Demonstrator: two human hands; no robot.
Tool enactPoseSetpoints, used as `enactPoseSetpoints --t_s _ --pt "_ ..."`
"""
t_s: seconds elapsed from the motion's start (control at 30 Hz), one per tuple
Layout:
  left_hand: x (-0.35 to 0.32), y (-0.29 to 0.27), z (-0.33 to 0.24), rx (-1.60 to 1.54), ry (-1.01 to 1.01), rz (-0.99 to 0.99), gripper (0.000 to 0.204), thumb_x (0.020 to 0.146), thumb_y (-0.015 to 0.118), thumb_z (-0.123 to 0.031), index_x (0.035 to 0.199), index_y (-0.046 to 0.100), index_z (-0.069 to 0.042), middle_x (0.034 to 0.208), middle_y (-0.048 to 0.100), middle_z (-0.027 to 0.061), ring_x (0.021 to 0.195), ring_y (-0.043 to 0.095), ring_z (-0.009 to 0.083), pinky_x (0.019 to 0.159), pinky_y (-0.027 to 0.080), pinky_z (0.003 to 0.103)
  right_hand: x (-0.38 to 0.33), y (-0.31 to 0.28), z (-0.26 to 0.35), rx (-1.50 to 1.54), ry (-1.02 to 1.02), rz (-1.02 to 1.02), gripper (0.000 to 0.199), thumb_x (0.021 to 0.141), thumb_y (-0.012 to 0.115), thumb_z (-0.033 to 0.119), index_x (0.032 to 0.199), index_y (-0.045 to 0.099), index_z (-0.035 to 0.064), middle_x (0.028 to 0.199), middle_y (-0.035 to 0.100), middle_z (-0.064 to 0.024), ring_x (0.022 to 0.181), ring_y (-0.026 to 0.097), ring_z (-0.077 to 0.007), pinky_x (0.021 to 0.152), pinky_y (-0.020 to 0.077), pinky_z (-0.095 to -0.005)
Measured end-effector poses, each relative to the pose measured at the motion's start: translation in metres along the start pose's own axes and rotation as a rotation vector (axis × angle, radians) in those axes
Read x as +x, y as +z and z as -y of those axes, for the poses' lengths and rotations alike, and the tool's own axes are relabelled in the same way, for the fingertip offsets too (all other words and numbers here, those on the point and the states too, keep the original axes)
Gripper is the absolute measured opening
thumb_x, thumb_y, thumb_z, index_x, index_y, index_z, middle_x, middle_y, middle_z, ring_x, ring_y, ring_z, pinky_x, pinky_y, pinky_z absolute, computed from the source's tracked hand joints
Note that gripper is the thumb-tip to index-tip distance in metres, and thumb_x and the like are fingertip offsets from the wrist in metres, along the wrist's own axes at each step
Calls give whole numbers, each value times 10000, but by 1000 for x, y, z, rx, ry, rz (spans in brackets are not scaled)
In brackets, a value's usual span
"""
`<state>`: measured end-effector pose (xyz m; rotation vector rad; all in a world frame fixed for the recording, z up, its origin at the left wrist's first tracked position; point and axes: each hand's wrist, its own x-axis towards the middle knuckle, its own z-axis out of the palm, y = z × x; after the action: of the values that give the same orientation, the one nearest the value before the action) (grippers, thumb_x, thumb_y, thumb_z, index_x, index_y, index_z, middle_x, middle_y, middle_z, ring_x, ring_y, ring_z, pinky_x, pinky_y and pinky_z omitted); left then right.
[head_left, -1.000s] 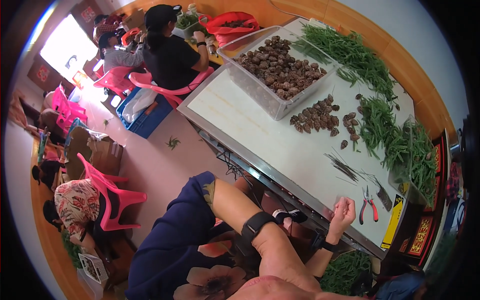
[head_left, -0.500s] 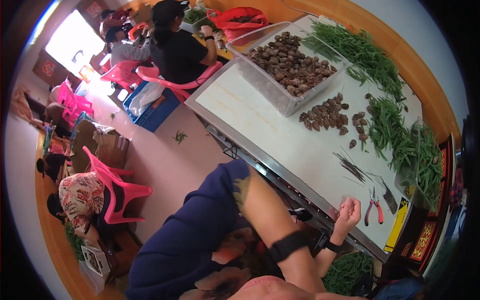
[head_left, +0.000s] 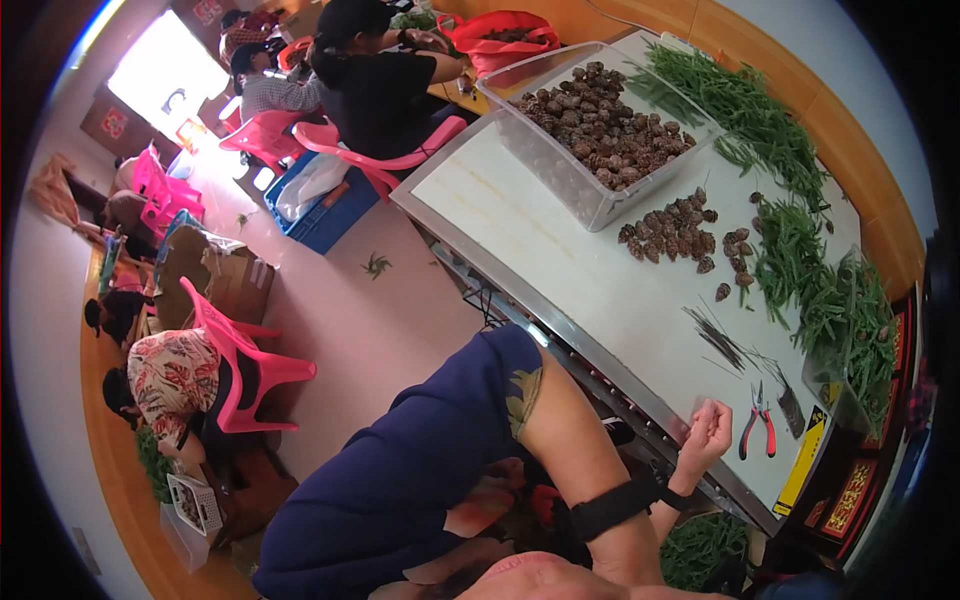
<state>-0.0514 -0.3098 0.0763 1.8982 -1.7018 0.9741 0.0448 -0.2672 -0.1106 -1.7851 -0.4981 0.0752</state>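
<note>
While the right hand [head_left: 708, 432] sits loosely curled at the white table's [head_left: 560, 270] lower-right edge, seemingly pinching something unclear, red-handled pliers [head_left: 757, 432] lie beside it; left hand unseen.

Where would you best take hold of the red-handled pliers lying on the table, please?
Grip the pliers by the two red handles, which point toward the table's near edge beside the right hand. Come from above on that side, closing fingers across both handles; the dark nose points away, toward the thin wires.
</note>
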Motion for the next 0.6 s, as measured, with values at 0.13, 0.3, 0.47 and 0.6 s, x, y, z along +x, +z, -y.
enactPoseSetpoints --t_s 0.13,0.3,0.47,0.6 --pt "8 92 3 -24 -33 12 528 974 443 -282 1317 168 12 1330 212 212 1190 343 356 922 337 473 -1 -1 1 -35 -24 2 165 951 562 132 852 532 3 642 479 19 550 399 -38 483 302 -189" --pt "0 72 -2 -74 -66 34 503 965 455 -282 1284 200 12 1289 242 209 1153 363 356 896 346 470 -3 -4 -2 -33 -16 -2 153 945 569 123 863 542 -2 642 485 16 561 417 -37 495 320 -186" --pt "-77 -79 -8 -157 -67 54 478 957 468 -282 1250 231 11 1247 272 206 1117 383 355 870 356 466 -3 3 -2 -6 -3 -13 140 939 574 114 870 551 -5 647 497 8 576 439 -38 511 343 -182" --pt "1 -84 -9 -280 -6 14 459 950 478 -282 1224 256 11 1214 296 204 1088 398 354 850 363 464 0 -3 -6 -50 -5 -45 121 928 582 95 871 557 -9 652 509 3 591 460 -39 524 360 -181"
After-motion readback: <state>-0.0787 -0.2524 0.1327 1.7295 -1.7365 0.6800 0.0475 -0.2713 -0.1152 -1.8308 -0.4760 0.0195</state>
